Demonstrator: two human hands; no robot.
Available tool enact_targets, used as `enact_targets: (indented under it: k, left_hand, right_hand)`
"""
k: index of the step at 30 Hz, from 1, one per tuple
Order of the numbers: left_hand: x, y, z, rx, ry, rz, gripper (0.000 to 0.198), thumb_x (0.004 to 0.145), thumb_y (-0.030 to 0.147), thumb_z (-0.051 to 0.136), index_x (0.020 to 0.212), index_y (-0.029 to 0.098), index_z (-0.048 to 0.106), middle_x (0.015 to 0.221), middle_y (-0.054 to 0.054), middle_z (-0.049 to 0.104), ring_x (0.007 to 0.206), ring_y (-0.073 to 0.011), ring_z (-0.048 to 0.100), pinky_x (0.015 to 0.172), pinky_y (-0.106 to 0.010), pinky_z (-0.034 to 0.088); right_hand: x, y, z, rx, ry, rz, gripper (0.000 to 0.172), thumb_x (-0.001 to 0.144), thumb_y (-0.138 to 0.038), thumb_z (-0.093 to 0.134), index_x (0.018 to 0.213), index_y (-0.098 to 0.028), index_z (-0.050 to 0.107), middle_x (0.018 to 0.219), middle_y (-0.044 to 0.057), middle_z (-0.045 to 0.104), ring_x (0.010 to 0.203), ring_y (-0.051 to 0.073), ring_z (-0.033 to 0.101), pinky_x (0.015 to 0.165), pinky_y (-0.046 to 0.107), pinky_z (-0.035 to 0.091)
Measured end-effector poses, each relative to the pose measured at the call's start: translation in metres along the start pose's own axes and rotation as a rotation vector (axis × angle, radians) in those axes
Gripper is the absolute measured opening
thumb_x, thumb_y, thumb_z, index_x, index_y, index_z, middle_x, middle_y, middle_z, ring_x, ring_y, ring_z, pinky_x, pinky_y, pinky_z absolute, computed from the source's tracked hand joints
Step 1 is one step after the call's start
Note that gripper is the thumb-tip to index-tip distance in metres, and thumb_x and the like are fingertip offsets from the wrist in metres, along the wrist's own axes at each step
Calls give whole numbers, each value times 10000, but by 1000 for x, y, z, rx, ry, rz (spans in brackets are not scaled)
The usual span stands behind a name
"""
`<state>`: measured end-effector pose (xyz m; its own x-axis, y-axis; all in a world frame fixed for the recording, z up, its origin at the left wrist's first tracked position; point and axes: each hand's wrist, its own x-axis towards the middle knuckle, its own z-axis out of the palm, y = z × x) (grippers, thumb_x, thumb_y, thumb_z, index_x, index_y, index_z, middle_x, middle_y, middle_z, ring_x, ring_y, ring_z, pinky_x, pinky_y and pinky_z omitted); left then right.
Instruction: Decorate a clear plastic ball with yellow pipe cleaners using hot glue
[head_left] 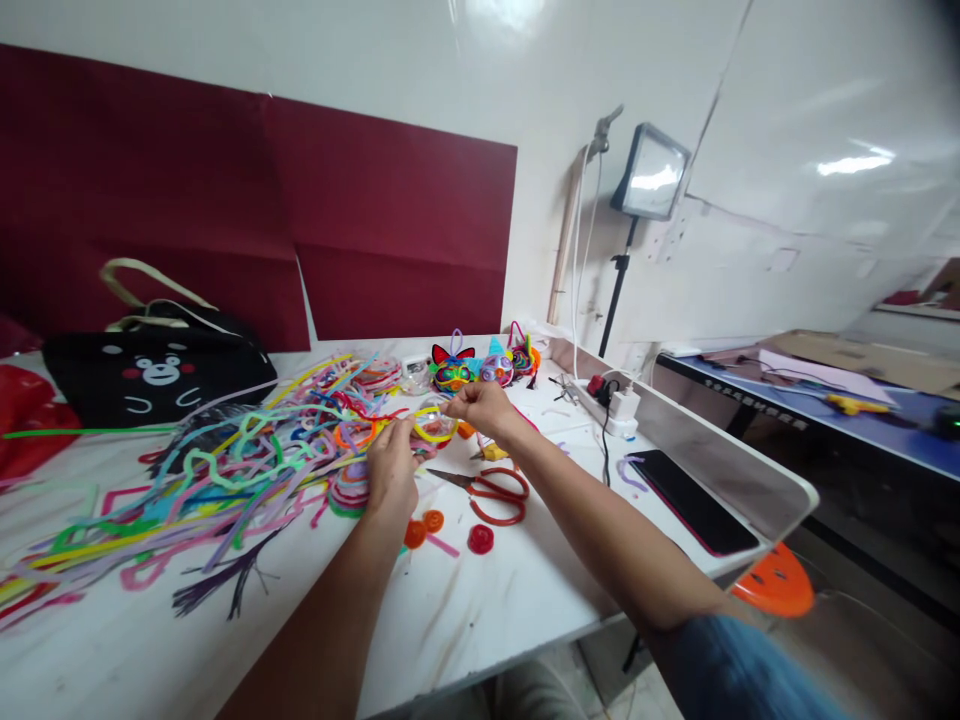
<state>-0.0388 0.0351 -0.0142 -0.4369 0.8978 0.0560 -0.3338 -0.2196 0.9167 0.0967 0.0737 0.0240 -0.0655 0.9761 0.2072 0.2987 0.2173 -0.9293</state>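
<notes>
Both my hands meet over the middle of the white table (480,610). My left hand (391,462) and my right hand (480,404) are closed on a clear plastic ball wrapped with a yellow pipe cleaner (433,424), held between them just above the tabletop. A big tangle of coloured pipe cleaners (225,470) spreads out to the left of my left hand. Red-handled scissors (491,490) lie just below my right wrist. Small coiled discs, orange (424,527) and red (481,538), lie near my left forearm.
Finished pipe-cleaner figures (480,365) stand at the table's back. A black bear-face bag (157,365) sits far left. A power strip (609,402) and a dark phone (694,500) lie on the right side. A lamp on a stand (649,172) rises behind, and an orange stool (774,580) stands below.
</notes>
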Motion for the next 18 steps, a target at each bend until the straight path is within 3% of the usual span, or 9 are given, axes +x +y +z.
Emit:
enact_targets:
  k: [7,18]
  left_hand:
    - [-1,3,3,-54,26,-45,280,559,375,672,756,183,620,675,37,590,605,-127,538,543,-257,493]
    - [-3,1,3,-60,14,-39,298,548,391,688,740,171,627,667,33,596,575,-119,524,558,-267,496]
  right_hand:
    - [-12,-12,6,96,34,92,327,632,-364,813,573,-186,546,433,-106,393,407,55,317,426,210,253]
    - [-27,-16,9,205,73,184,326,663,-304,799,587,-196,502,432,-101,402,391,57,313,385,210,242]
